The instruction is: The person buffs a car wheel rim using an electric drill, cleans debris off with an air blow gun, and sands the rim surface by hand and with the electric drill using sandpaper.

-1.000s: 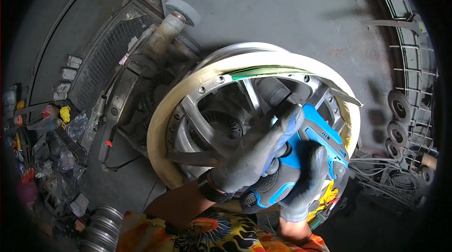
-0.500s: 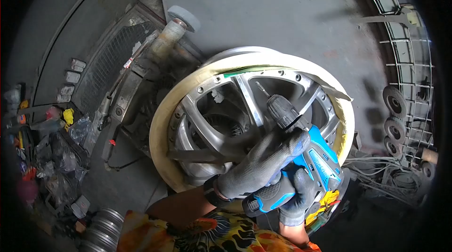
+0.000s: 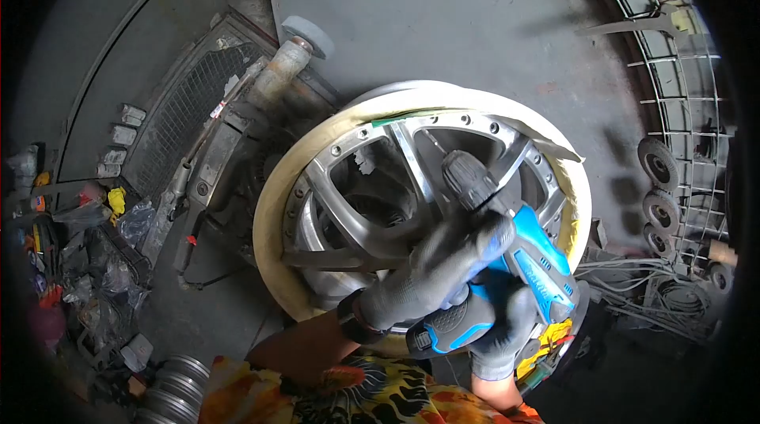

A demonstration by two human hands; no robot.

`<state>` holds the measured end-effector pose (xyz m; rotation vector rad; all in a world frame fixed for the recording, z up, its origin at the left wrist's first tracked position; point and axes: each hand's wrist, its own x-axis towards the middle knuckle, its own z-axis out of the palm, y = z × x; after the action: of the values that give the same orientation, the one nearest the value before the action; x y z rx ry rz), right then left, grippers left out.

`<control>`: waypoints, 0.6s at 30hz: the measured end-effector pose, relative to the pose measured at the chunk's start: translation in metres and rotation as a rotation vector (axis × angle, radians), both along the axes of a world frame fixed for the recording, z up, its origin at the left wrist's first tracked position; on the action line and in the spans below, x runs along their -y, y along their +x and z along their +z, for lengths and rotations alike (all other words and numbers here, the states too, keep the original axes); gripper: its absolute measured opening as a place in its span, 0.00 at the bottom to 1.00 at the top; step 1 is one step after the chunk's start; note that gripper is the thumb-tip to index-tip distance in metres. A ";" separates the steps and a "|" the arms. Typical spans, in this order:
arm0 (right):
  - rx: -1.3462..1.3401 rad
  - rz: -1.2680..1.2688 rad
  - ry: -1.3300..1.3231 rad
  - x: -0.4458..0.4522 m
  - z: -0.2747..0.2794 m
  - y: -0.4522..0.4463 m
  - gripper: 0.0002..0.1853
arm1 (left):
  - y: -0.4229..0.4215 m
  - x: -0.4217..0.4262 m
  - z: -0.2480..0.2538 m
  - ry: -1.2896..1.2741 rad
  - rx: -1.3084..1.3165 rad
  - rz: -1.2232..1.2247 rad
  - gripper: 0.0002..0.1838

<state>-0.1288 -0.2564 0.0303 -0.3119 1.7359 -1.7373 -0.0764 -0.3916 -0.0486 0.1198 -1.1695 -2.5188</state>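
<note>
A blue and black cordless drill (image 3: 541, 266) is in both my gloved hands, over a silver alloy wheel (image 3: 412, 163). My right hand (image 3: 507, 333) is closed round the drill's handle from below; part of its grip is hidden. My left hand (image 3: 431, 269), with a dark band at the wrist, is closed on the drill just behind the black chuck (image 3: 469, 178). A thin bit (image 3: 434, 140) sticks out of the chuck towards the wheel's bolt-holed rim. Whether its tip touches metal I cannot tell. Cream masking tape (image 3: 271, 226) covers the wheel's outer edge.
A machine with a grey grinding wheel (image 3: 309, 36) stands at the left. Plastic bags (image 3: 119, 273) and clutter lie further left, with stacked metal rims (image 3: 172, 392) below. On the right are a wire rack (image 3: 681, 107) holding abrasive discs (image 3: 659, 164) and coiled cables (image 3: 673, 297).
The drill's chuck and bit have shifted slightly left against the wheel, and my left hand has moved slightly with them. Both hands keep hold of the drill. The whole view has turned a little.
</note>
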 end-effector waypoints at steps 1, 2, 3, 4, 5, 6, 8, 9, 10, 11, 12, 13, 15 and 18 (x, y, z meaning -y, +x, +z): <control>0.012 -0.015 -0.131 0.005 -0.001 0.000 0.33 | 0.002 0.001 -0.002 -0.244 -0.003 0.185 0.32; -0.002 -0.071 -0.045 0.015 0.003 -0.001 0.32 | 0.001 0.002 -0.003 -0.489 -0.007 0.371 0.27; -0.006 -0.055 -0.034 0.025 0.006 -0.004 0.31 | 0.000 0.023 0.035 0.206 0.336 0.009 0.25; -0.010 -0.039 -0.023 0.036 0.008 -0.007 0.29 | -0.004 0.028 0.037 0.208 0.335 0.009 0.25; 0.066 -0.020 -0.060 0.048 0.009 -0.009 0.27 | -0.006 0.031 0.037 0.395 0.367 -0.062 0.27; 0.066 -0.018 -0.057 0.051 0.007 -0.011 0.27 | -0.008 0.034 0.037 0.583 0.398 -0.134 0.29; 0.119 0.002 -0.044 0.055 0.002 -0.014 0.26 | -0.009 0.037 0.034 0.611 0.352 -0.118 0.31; 0.125 -0.077 -0.028 0.063 0.001 -0.010 0.25 | -0.008 0.041 0.036 0.607 0.372 -0.115 0.31; 0.129 -0.077 -0.022 0.065 0.001 -0.010 0.25 | -0.008 0.043 0.037 0.604 0.393 -0.113 0.32; 0.076 -0.082 0.002 0.066 0.001 -0.010 0.25 | -0.008 0.043 0.037 0.609 0.396 -0.114 0.32; 0.023 -0.087 0.026 0.067 0.001 -0.010 0.25 | -0.009 0.043 0.036 0.612 0.362 -0.093 0.32; 0.024 -0.088 0.031 0.067 0.000 -0.011 0.25 | -0.010 0.044 0.035 0.614 0.327 -0.071 0.32; 0.128 -0.073 -0.013 0.064 -0.001 -0.012 0.25 | -0.009 0.043 0.032 0.627 0.336 -0.086 0.32; 0.052 -0.053 0.038 0.071 0.007 -0.012 0.25 | -0.007 0.048 0.035 0.618 0.355 -0.115 0.33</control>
<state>-0.1403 -0.3270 0.0372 -0.2037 1.7518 -1.7325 -0.0835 -0.4398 -0.0141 0.6944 -0.4658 -2.9584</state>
